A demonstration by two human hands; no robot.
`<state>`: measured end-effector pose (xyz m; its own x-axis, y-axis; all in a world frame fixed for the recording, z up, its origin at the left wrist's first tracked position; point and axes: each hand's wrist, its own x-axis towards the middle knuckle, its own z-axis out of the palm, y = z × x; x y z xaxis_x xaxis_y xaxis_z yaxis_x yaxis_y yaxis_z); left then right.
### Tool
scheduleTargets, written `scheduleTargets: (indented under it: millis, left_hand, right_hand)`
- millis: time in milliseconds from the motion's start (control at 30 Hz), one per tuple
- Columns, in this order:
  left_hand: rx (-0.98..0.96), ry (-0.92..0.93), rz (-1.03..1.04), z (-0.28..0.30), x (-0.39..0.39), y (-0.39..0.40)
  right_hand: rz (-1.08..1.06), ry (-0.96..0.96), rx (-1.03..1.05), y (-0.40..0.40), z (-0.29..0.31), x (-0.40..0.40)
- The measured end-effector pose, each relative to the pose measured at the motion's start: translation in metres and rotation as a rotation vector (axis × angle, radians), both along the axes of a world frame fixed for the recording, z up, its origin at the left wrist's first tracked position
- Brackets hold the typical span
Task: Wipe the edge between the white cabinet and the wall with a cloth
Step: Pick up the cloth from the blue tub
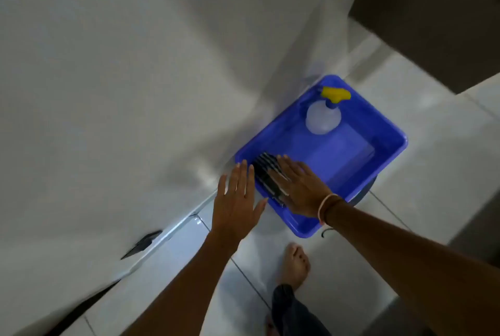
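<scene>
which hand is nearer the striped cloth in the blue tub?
Right. The right hand lies flat on the striped cloth inside the blue tub. The left hand hovers open just outside the tub's near-left rim, beside the cloth.

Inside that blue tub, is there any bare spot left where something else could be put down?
Yes. The blue tub has a bare floor in its middle and right part, bordered by the spray bottle at the far corner and the striped cloth at the near left corner. That near corner is crowded: the right hand lies over the cloth, the left hand beside it.
</scene>
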<state>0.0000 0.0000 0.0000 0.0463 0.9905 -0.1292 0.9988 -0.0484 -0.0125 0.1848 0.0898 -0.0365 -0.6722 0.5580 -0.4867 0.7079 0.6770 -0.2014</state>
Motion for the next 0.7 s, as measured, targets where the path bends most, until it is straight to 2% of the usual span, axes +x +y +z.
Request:
scheduleTargets:
  millis: [100, 233, 367, 433, 500, 567, 633, 700]
  left_hand:
    - [-0.082, -0.025, -0.071, -0.061, -0.015, 0.008]
    - [-0.029, -0.044, -0.146, -0.113, -0.031, 0.001]
    - [-0.001, -0.046, -0.204, -0.114, -0.044, 0.004]
    - [-0.040, -0.032, -0.276, -0.099, -0.053, 0.006]
    - [-0.114, 0.007, -0.353, -0.077, -0.072, 0.001]
    - [-0.129, 0.034, -0.417, -0.056, -0.102, -0.014]
    - [-0.069, 0.037, -0.481, -0.041, -0.142, -0.037]
    - [0.009, 0.138, -0.566, -0.045, -0.179, -0.067]
  right_hand:
    - [-0.083, 0.054, -0.011, 0.006, -0.058, -0.018]
    - [-0.163, 0.130, 0.053, -0.005, -0.104, -0.028]
    - [-0.270, 0.215, 0.103, 0.003, -0.098, -0.031]
    - [-0.351, 0.160, 0.138, 0.004, -0.075, -0.038]
    - [-0.520, 0.177, 0.144, 0.000, -0.044, -0.049]
    - [-0.765, 0.310, 0.224, -0.018, -0.018, -0.064]
    - [-1.007, 0.555, 0.324, -0.049, -0.002, -0.088]
    - [-1.205, 0.837, 0.444, -0.097, -0.007, -0.126]
